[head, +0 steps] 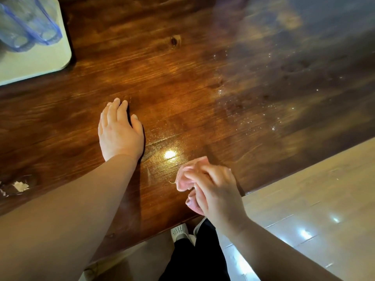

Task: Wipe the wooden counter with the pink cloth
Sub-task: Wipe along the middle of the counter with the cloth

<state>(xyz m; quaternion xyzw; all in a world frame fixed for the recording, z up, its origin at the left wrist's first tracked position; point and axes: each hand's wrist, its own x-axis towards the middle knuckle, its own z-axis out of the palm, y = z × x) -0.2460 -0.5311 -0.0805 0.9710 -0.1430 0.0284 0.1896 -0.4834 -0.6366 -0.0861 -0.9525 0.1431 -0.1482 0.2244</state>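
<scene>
Left hand [119, 131] flat, released, palm on wooden counter [182, 82]; right hand [213, 191] grip clenched around pink cloth [185, 177].

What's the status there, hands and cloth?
Left hand flat on wooden counter. Right hand grips bunched pink cloth near front edge. Tray with clear cups at far left corner.

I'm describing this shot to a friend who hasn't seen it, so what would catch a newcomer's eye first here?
First, the right hand gripping a bunched pink cloth near the front edge of the glossy wooden counter, beside a bright light glare. Next, the left hand resting flat on the wood at centre. Then glittering specks over the counter's right part, and a pale tray with clear blue-edged containers at top left.
</scene>
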